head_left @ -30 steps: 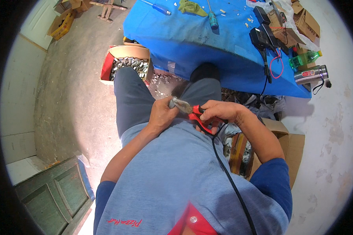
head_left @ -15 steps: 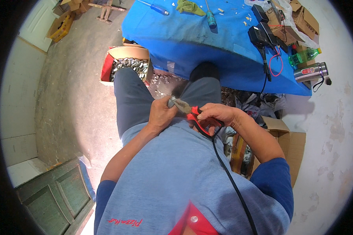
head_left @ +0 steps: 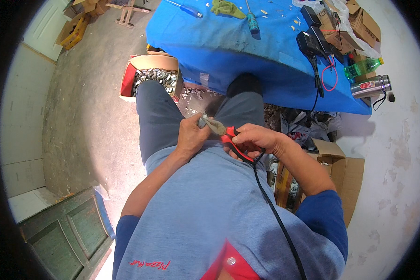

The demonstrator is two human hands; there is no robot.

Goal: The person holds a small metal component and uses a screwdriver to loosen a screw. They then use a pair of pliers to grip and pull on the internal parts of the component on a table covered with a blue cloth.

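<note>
Over my lap, my left hand is closed round a small grey metal piece, most of it hidden by the fingers. Pliers with red and black handles are gripped in my right hand. Their jaws point left and touch the top of the metal piece; whether they are clamped on it is too small to tell. A black cable runs from beside my right hand down across my shirt.
Ahead stands a table with a blue cloth, bearing screwdrivers, a green glove, black adapters, a green bottle and a steel flask. A box of metal pieces sits by my left knee, a cardboard box at right.
The pliers and my right hand have shifted very slightly left, and the metal piece has tilted a little. Both grips stay the same.
</note>
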